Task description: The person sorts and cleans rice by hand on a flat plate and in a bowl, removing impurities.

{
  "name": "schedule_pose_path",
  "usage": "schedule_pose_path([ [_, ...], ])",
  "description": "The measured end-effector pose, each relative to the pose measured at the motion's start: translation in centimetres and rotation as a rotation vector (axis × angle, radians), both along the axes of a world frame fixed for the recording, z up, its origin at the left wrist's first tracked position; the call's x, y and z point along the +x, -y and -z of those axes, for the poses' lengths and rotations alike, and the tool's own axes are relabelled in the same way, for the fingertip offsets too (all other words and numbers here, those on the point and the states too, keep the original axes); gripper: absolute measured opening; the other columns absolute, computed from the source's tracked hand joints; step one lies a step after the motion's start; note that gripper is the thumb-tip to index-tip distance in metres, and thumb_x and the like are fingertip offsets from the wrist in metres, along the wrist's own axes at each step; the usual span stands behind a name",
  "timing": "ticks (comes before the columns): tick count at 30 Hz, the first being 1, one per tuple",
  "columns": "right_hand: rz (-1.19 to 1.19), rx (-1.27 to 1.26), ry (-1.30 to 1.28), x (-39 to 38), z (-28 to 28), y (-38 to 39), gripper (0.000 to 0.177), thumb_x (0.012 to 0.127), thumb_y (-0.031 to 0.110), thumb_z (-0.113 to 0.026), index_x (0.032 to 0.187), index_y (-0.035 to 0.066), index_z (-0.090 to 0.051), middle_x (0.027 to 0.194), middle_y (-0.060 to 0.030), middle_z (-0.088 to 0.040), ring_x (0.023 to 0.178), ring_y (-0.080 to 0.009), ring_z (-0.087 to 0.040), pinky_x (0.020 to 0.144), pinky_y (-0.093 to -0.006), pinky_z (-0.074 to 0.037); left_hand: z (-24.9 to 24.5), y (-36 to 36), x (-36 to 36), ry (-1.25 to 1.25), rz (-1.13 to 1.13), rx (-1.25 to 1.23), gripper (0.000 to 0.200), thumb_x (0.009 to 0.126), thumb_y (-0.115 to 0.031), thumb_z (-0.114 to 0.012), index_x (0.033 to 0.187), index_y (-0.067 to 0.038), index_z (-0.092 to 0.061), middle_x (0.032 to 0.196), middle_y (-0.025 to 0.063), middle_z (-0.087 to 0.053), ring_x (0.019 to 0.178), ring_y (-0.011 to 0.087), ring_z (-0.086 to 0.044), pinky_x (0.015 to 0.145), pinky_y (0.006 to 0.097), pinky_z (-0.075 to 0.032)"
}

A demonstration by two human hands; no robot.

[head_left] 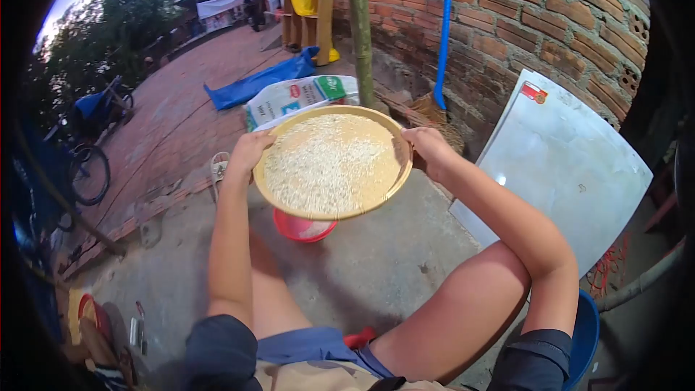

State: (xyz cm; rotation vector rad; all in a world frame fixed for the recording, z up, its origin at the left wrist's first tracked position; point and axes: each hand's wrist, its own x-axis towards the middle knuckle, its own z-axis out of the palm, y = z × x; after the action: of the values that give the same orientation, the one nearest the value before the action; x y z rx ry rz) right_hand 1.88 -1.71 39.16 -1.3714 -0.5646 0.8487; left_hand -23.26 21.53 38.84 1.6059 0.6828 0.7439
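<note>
A round yellow-tan winnowing basket (388, 168) is held up in front of me, its near rim tipped slightly down. White rice grains (318, 163) spread over its left and middle part, somewhat blurred. My left hand (250, 153) is closed on the left rim. On the opposite rim my right hand (430, 149) has a grip, thumb on the upper side. Below the basket a red bowl (295, 232) with pale grains sits on the concrete floor, partly hidden by the basket.
Beyond the basket lie a printed white sack (275, 101) and a blue sheet (260, 81). A bamboo post (359, 29) rises nearby. A white panel (557, 166) leans at right, above a blue bucket (585, 333). Another person's arm (98, 344) shows at lower left beside a red container (101, 315).
</note>
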Motion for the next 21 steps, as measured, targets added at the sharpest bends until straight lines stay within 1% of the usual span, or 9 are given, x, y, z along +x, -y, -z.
schedule_pose_path([
  [3, 0.095, -0.051, 0.061, 1.4, 2.6, -0.4, 0.019, 0.088, 0.018, -0.052, 0.093, 0.001, -0.059, 0.084, -0.0101, -0.062, 0.072, -0.0188, -0.062, 0.064, -0.0326, -0.052, 3.1, 0.5, 1.6, 0.168, -0.033, -0.016, 0.034, 0.084, -0.009, -0.053, 0.115, 0.005, -0.057, 0.089, 0.0079, -0.065, 0.073, 0.0115, -0.060, 0.065, 0.0256, -0.048],
  [9, 0.333, -0.314, 0.224, 8.3, 11.7, 3.1, 0.023, 0.087, 0.023, -0.055, 0.096, 0.003, -0.059, 0.085, -0.0098, -0.061, 0.076, -0.0191, -0.057, 0.067, -0.0320, -0.047, 13.5, 3.1, 10.7, 0.158, 0.009, 0.137, 0.034, 0.086, -0.010, -0.053, 0.117, 0.004, -0.056, 0.094, 0.0092, -0.066, 0.076, 0.0127, -0.061, 0.070, 0.0257, -0.048],
  [12, 0.443, -0.311, 0.223, 8.4, 12.8, 4.9, 0.023, 0.087, 0.024, -0.055, 0.094, 0.002, -0.059, 0.083, -0.0094, -0.061, 0.075, -0.0183, -0.056, 0.068, -0.0324, -0.046, 14.5, 4.0, 14.0, 0.154, -0.011, 0.083, 0.033, 0.085, -0.008, -0.055, 0.116, 0.004, -0.057, 0.094, 0.0086, -0.066, 0.077, 0.0132, -0.061, 0.073, 0.0265, -0.048],
  [13, 0.475, -0.279, 0.193, 8.1, 13.0, 5.4, 0.023, 0.087, 0.024, -0.055, 0.093, 0.002, -0.059, 0.082, -0.0091, -0.061, 0.075, -0.0179, -0.056, 0.068, -0.0328, -0.046, 14.2, 3.5, 13.8, 0.144, 0.034, -0.027, 0.033, 0.085, -0.006, -0.054, 0.116, 0.004, -0.057, 0.095, 0.0089, -0.066, 0.078, 0.0138, -0.062, 0.074, 0.0265, -0.049],
  [14, 0.447, -0.349, 0.227, 6.9, 11.7, 5.8, 0.022, 0.089, 0.023, -0.054, 0.095, 0.002, -0.056, 0.084, -0.0089, -0.060, 0.074, -0.0174, -0.056, 0.068, -0.0326, -0.046, 13.8, 3.2, 13.2, 0.126, 0.081, -0.146, 0.032, 0.085, -0.004, -0.053, 0.116, 0.005, -0.057, 0.097, 0.0092, -0.066, 0.080, 0.0143, -0.062, 0.074, 0.0265, -0.049],
  [15, 0.387, -0.239, 0.207, 5.8, 11.2, 6.1, 0.023, 0.091, 0.023, -0.053, 0.100, 0.002, -0.053, 0.086, -0.0086, -0.059, 0.074, -0.0167, -0.055, 0.068, -0.0320, -0.046, 13.5, 2.7, 12.8, 0.145, 0.122, -0.177, 0.033, 0.085, -0.003, -0.053, 0.117, 0.006, -0.055, 0.098, 0.0100, -0.065, 0.082, 0.0147, -0.063, 0.075, 0.0264, -0.049],
  [16, 0.342, -0.282, 0.201, 4.6, 9.7, 6.2, 0.025, 0.091, 0.024, -0.052, 0.104, 0.003, -0.050, 0.088, -0.0084, -0.058, 0.076, -0.0173, -0.056, 0.068, -0.0311, -0.047, 13.6, 2.1, 12.5, 0.162, 0.159, -0.216, 0.034, 0.085, -0.001, -0.052, 0.118, 0.006, -0.054, 0.100, 0.0108, -0.065, 0.084, 0.0151, -0.063, 0.075, 0.0262, -0.050],
  [17, 0.188, -0.257, 0.208, 3.8, 8.5, 6.8, 0.024, 0.092, 0.024, -0.052, 0.105, 0.004, -0.049, 0.090, -0.0093, -0.058, 0.078, -0.0185, -0.058, 0.067, -0.0315, -0.048, 14.3, 1.2, 12.2, 0.208, 0.192, -0.262, 0.034, 0.086, -0.002, -0.052, 0.119, 0.006, -0.053, 0.100, 0.0112, -0.065, 0.085, 0.0149, -0.063, 0.075, 0.0260, -0.050],
  [21, 0.177, -0.310, 0.115, 7.1, 11.4, 8.2, 0.024, 0.092, 0.023, -0.051, 0.105, 0.003, -0.049, 0.092, -0.0122, -0.059, 0.079, -0.0209, -0.059, 0.066, -0.0346, -0.050, 17.7, 3.6, 13.5, 0.294, 0.179, -0.471, 0.037, 0.086, -0.002, -0.054, 0.122, 0.006, -0.050, 0.100, 0.0124, -0.065, 0.086, 0.0141, -0.062, 0.076, 0.0259, -0.050],
])
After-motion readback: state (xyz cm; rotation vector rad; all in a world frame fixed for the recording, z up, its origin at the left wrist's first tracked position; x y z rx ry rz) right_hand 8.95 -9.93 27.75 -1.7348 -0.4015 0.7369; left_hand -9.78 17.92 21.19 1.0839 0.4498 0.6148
